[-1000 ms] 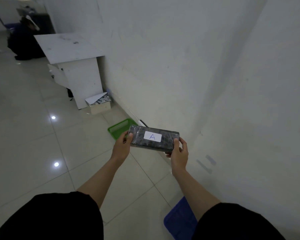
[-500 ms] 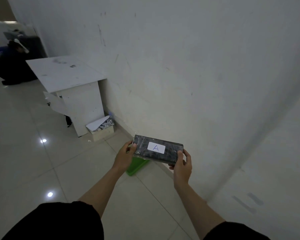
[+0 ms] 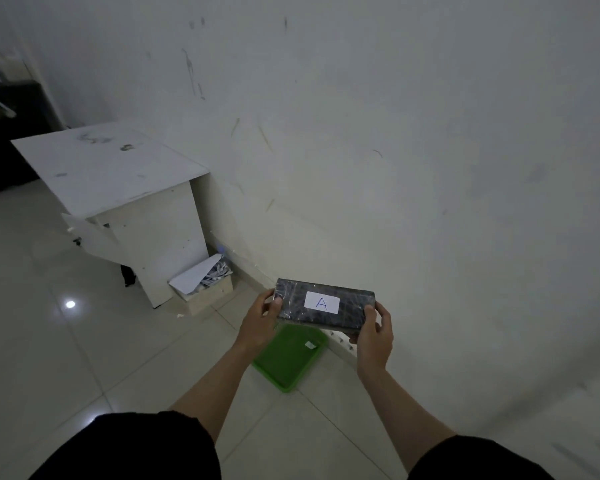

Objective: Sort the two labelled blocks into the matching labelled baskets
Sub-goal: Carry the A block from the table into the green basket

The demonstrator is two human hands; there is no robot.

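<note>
Gripping block A [image 3: 323,308], both hands' grip hangs above green basket [image 3: 290,358], beside wall [image 3: 395,150].

The block [image 3: 323,308] covers the far end of the green basket [image 3: 288,358], and the left hand [image 3: 258,325] hides its near-left rim. A small white label [image 3: 310,345] inside the basket is too small to read. Both sleeves [image 3: 129,448] run off the bottom edge. A dark shape [image 3: 4,140] at far left is cut by the frame, unidentifiable. The box [image 3: 205,289] beside the table [image 3: 111,168] holds a white tangle, too blurred to tell.
</note>
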